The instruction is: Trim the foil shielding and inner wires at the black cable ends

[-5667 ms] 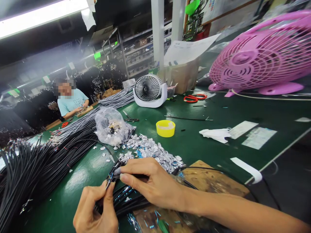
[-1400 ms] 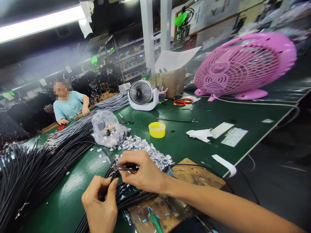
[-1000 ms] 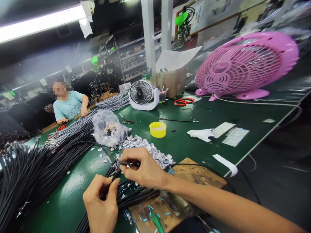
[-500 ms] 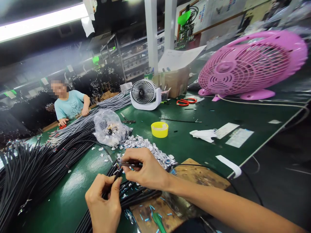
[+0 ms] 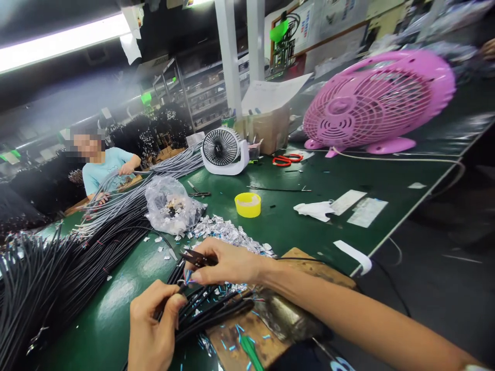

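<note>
Your left hand point(image 5: 154, 317) pinched black cable point(image 5: 182, 288), end between hands; your right hand point(image 5: 226, 262) curled round dark tool point(image 5: 194, 258) beside coloured wires point(image 5: 188, 277). Clear bag point(image 5: 158, 195), 12 o'clock of hands, held pale scraps point(image 5: 177, 205); yellow tub point(image 5: 247, 210), 1 o'clock, whitish inside; foil scraps point(image 5: 228, 233) lay between.

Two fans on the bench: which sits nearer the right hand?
The small white fan with dark blades; the larger pink fan stands farther from the right hand, over to the right.
</note>
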The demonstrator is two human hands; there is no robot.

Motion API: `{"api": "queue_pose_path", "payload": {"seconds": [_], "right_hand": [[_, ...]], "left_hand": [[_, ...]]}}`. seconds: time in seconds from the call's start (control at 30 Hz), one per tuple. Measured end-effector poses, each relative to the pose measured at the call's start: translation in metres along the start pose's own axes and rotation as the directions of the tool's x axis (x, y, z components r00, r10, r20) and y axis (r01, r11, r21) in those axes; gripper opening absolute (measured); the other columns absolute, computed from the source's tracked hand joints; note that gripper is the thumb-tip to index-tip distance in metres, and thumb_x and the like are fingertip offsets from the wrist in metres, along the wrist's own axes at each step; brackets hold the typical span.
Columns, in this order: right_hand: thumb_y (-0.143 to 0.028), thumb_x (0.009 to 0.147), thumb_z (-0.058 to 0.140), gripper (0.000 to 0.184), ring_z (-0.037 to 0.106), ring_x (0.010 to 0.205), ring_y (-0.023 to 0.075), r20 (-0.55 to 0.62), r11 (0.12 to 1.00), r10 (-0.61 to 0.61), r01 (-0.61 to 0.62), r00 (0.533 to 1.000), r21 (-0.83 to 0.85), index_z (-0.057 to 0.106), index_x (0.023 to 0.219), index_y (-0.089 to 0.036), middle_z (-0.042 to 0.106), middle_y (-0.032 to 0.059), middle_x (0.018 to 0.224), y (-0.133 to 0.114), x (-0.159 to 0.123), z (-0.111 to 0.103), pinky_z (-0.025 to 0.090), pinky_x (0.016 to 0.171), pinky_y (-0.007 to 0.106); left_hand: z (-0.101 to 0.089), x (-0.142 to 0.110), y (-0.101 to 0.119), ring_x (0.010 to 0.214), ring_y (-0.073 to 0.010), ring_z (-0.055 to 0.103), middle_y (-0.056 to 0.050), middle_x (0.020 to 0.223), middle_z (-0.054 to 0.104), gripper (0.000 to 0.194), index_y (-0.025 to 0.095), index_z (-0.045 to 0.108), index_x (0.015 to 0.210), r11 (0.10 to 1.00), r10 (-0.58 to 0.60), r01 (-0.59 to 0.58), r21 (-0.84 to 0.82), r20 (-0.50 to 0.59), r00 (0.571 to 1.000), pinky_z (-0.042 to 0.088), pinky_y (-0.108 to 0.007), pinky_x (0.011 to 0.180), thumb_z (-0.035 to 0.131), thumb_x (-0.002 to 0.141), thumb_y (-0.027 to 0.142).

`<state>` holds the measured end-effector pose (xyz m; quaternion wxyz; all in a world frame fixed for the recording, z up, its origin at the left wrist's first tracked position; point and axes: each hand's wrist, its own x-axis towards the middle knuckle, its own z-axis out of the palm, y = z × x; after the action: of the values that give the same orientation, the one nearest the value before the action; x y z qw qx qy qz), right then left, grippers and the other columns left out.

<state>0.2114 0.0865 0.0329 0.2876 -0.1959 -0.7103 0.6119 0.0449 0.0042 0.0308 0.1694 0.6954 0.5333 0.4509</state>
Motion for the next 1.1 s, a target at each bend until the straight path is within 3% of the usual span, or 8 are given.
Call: {"api": "queue_pose_path", "payload": {"seconds": [0.1,0.2,0.3,0.37,0.43,0.53,0.67,1.1], "right_hand": [[-0.027,0.072,0.054,0.018,0.035,0.052,0.0067,-0.096,0.979,-0.169,0.156,0.981,-0.129,0.050,0.062,-0.013,0.041,-0.0048,0.055,0.001,0.001,0.006,0.028,0.045,0.018],[-0.023,0.077,0.050,0.016,0.034,0.052,0.0066,-0.142,0.952,-0.252,0.219,0.957,-0.214,0.051,0.064,-0.013,0.040,-0.0048,0.056,0.005,0.002,0.010,0.029,0.046,0.017],[-0.020,0.076,0.053,0.014,0.037,0.053,0.0068,-0.143,0.943,-0.265,0.226,0.954,-0.244,0.054,0.065,-0.012,0.043,-0.0047,0.056,0.010,0.004,0.011,0.032,0.046,0.016],[-0.019,0.075,0.056,0.008,0.047,0.059,0.0092,-0.174,0.948,-0.268,0.227,0.948,-0.223,0.059,0.073,-0.011,0.053,-0.0018,0.063,0.013,0.004,0.011,0.040,0.052,0.018],[-0.021,0.074,0.059,0.014,0.056,0.071,0.0133,-0.212,0.961,-0.263,0.238,0.941,-0.138,0.061,0.084,-0.011,0.063,0.0034,0.077,0.014,0.004,0.011,0.047,0.065,0.024],[-0.025,0.074,0.060,0.021,0.061,0.080,0.0154,-0.230,0.961,-0.268,0.276,0.936,0.006,0.062,0.090,-0.011,0.067,0.0071,0.086,0.011,0.004,0.011,0.048,0.076,0.029],[-0.027,0.070,0.066,0.023,0.062,0.078,0.0141,-0.240,0.947,-0.280,0.309,0.930,0.091,0.064,0.087,-0.012,0.067,0.0059,0.084,0.008,0.004,0.011,0.048,0.075,0.027],[-0.043,0.060,0.077,0.038,0.061,0.066,0.0131,-0.310,0.949,-0.232,0.285,0.922,0.137,0.068,0.079,-0.011,0.066,0.0029,0.071,0.013,0.008,0.014,0.049,0.067,0.026]], "left_hand": [[0.001,0.000,-0.002,0.042,-0.0099,0.047,0.002,0.048,0.049,0.029,0.018,0.064,0.058,0.999,-0.032,0.031,-0.010,-0.042,0.999,0.036,-0.021,0.043,0.054,0.079,0.035],[0.004,0.000,-0.003,0.042,-0.0104,0.048,0.002,0.048,0.051,0.025,0.018,0.062,0.058,0.999,-0.052,0.051,-0.019,-0.086,0.995,0.038,-0.021,0.043,0.056,0.077,0.034],[0.007,-0.001,-0.004,0.042,-0.0113,0.049,0.002,0.047,0.052,0.024,0.019,0.061,0.058,0.997,-0.066,0.063,-0.033,-0.104,0.992,0.039,-0.021,0.043,0.056,0.077,0.034],[0.008,-0.001,-0.004,0.042,-0.0116,0.050,0.002,0.047,0.052,0.025,0.019,0.061,0.058,0.997,-0.074,0.069,-0.043,-0.105,0.992,0.039,-0.022,0.043,0.056,0.077,0.035],[0.009,-0.001,-0.005,0.041,-0.0118,0.049,0.002,0.046,0.051,0.026,0.019,0.061,0.059,0.996,-0.079,0.074,-0.053,-0.105,0.991,0.039,-0.022,0.043,0.055,0.077,0.036],[0.008,-0.001,-0.005,0.041,-0.0119,0.049,0.002,0.045,0.051,0.027,0.018,0.061,0.059,0.995,-0.089,0.082,-0.063,-0.106,0.990,0.039,-0.022,0.042,0.054,0.078,0.037],[0.008,-0.001,-0.006,0.040,-0.0117,0.049,0.002,0.044,0.051,0.030,0.018,0.060,0.058,0.994,-0.095,0.089,-0.066,-0.103,0.990,0.038,-0.022,0.041,0.053,0.079,0.038],[0.010,-0.001,-0.009,0.038,-0.0113,0.049,0.002,0.041,0.051,0.036,0.018,0.061,0.060,0.996,-0.093,0.091,-0.024,-0.105,0.990,0.038,-0.021,0.040,0.050,0.082,0.045]]}}
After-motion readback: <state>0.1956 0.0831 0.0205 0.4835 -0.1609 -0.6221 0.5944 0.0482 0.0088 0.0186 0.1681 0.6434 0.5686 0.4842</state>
